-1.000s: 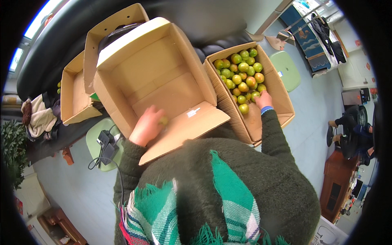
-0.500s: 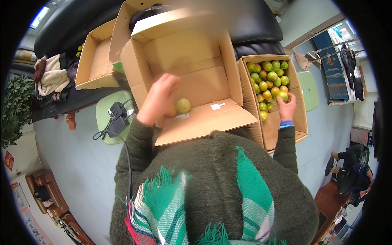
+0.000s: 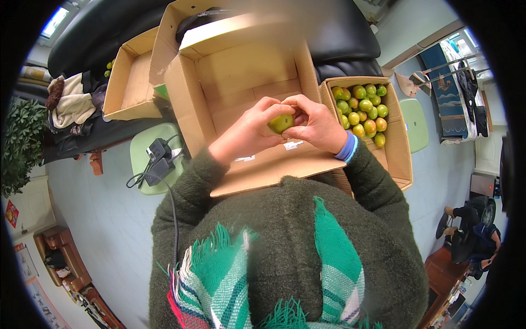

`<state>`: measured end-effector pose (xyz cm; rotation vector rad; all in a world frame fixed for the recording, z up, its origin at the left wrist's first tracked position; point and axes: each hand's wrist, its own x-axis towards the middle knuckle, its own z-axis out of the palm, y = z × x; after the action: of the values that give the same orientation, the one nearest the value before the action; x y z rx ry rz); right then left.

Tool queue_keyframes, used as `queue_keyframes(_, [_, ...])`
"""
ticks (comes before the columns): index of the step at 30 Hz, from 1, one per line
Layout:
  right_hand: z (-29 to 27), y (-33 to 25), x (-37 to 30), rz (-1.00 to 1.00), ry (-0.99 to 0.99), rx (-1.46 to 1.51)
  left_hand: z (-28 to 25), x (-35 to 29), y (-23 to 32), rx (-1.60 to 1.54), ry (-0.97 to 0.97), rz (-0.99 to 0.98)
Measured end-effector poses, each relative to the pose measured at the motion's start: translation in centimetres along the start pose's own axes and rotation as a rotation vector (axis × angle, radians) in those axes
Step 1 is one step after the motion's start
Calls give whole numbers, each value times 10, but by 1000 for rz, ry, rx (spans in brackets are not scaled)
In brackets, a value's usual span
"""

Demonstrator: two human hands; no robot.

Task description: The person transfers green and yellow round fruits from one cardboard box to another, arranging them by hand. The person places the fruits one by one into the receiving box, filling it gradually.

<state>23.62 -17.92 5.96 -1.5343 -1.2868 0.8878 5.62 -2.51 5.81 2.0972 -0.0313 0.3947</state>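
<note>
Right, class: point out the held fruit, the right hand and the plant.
Held fruit [image 3: 280, 124]: head view, on its green skin.
Right hand [image 3: 322, 128]: head view, on its back.
Plant [image 3: 23, 146]: head view, among its leaves.

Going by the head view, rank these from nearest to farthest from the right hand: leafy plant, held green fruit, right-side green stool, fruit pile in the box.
1. Held green fruit: touching the right hand, on its left.
2. Fruit pile: to its right, inside the box.
3. Green stool: farther right, past that box.
4. Leafy plant: far left edge.
</note>
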Motion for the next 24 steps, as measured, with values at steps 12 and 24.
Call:
queue_keyframes(12, [-24,62,-91,143,736,190,26,-26,-59,338,-365,-241])
queue_keyframes(24, [-138,200,-108,371,1020,-541,20,-26,-52,344,-418,-285])
